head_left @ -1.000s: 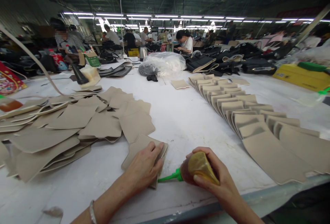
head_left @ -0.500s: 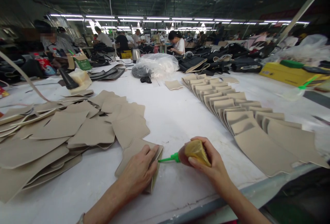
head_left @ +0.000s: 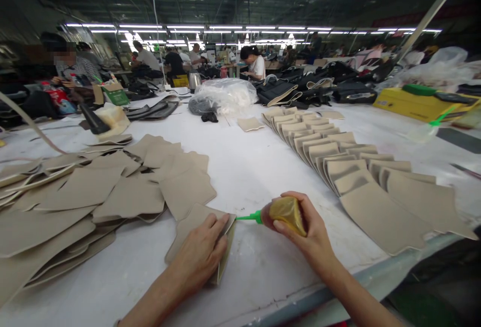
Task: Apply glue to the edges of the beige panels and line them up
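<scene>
My left hand (head_left: 201,253) lies flat, fingers spread, on a small stack of beige cut pieces (head_left: 188,224) near the front of the white table (head_left: 259,166). My right hand (head_left: 300,229) grips a yellowish squeeze bottle (head_left: 287,212) lying sideways. Its green nozzle (head_left: 247,217) points left and touches the right edge of the stack, at its far corner.
A loose heap of beige pieces (head_left: 93,191) covers the left of the table. A neat overlapping row of the same pieces (head_left: 338,166) runs along the right. Beyond are a plastic bag (head_left: 225,94), black bags (head_left: 319,91), a yellow box (head_left: 417,104) and several seated people.
The nozzle has travelled along the right edge of the stack, from its near end to its far corner. My left hand has stayed pressed on the pieces. The camera has turned slightly right.
</scene>
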`<state>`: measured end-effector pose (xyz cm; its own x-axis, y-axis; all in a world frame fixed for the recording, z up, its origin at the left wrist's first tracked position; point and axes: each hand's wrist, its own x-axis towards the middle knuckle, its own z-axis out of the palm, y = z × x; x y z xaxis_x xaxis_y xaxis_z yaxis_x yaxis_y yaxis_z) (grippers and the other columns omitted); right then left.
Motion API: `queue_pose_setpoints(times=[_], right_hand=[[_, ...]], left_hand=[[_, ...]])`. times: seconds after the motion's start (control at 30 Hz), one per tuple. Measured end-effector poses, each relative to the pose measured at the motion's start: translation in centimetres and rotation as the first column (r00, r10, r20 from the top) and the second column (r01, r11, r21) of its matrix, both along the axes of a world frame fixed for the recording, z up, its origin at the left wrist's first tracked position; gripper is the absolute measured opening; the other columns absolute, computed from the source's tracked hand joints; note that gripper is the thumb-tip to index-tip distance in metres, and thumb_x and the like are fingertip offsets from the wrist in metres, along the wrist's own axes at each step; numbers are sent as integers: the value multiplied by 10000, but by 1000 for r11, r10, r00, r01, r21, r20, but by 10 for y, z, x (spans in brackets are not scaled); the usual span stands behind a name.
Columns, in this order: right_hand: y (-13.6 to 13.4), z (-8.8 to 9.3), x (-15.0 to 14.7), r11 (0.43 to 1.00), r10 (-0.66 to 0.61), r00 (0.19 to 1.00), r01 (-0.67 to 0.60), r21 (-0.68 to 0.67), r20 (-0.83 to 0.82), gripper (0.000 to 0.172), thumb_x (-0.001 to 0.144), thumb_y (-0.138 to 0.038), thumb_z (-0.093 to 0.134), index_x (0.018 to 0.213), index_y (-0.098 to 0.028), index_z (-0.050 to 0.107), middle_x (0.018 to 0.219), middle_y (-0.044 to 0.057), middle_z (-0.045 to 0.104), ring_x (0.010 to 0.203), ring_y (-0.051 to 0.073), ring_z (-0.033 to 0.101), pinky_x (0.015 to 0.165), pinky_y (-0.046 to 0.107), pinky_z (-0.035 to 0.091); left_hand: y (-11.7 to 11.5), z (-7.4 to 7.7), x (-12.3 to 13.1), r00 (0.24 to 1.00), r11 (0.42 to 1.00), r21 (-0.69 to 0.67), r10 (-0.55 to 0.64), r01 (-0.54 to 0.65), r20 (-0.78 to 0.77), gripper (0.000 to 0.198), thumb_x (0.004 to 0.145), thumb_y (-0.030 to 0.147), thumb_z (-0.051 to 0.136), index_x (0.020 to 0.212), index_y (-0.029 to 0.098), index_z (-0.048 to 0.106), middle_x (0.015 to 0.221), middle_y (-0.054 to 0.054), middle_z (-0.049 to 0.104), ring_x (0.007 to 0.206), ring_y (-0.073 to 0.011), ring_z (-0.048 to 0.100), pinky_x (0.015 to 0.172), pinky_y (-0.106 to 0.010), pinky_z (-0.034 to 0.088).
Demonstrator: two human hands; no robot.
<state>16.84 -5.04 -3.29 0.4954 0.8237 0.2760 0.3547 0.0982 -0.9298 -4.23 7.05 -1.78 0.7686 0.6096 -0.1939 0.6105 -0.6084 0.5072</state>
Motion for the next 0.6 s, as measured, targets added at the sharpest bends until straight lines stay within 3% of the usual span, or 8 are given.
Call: queue_pose_setpoints(times=[0.47, 0.6], right_hand=[[-4, -3, -8, 998, -44, 990, 39, 40, 135, 468, 765, -353, 713, 1147, -255, 462, 1055, 33, 553, 953, 225, 550, 814, 324, 432], [-8, -3, -12, 998, -62, 991, 63, 2, 119, 451, 769, -363, 707, 1132, -256, 463, 991, 15, 566, 862, 201, 562, 769, 307, 444]], left_hand=[[0, 1, 1, 1000, 1000, 3, 16, -16, 6, 481, 899, 250, 271, 1352, 221, 431, 1086, -65, 541, 939, -189, 577, 877, -295, 411], [0, 0, 1, 1000, 1000, 7, 7, -7, 18, 483, 892, 248, 287, 1351, 214, 432, 1084, -65, 542, 956, -195, 572, 879, -301, 413]])
